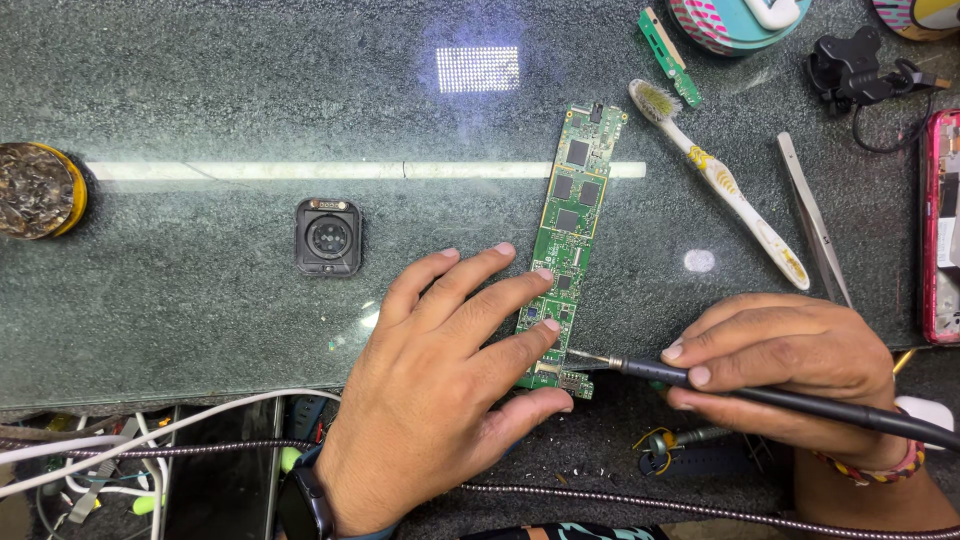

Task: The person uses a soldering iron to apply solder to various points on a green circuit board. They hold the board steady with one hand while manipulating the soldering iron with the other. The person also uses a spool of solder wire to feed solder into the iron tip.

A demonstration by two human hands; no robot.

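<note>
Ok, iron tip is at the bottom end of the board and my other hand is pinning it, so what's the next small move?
Probably ease the soldering iron tip a touch further in onto the joint. The right hand holds it almost flat, its tip at the lower right edge of the green circuit board. The left hand fingers press that end down on the dark glass table, so the board should stay put.

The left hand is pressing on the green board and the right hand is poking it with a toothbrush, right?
Not quite. In the head view the left hand does press on the green board, but the right hand pokes it with a soldering iron. The toothbrush lies untouched on the table.
</note>
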